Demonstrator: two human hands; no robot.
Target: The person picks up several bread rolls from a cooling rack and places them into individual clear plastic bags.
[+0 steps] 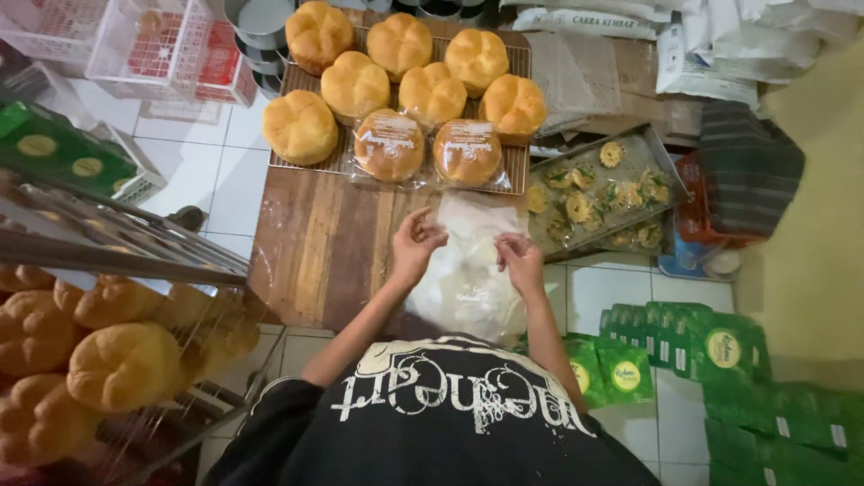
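Small bakery floor, cooling rack (306, 162) of buns (300, 127), flour sacks (720, 54), green boxes (720, 351)

Your only view comes from the camera on your head, looking steeply down and forward over your own chest. It sits close above the wooden bench (315, 243), with the bread rack (126, 243) near left and floor tiles right.

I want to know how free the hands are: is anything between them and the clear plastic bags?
Nothing visible. The left hand and right hand already pinch the top of the pile of clear plastic bags on the brown wooden table; the wire rack of golden buns lies beyond.
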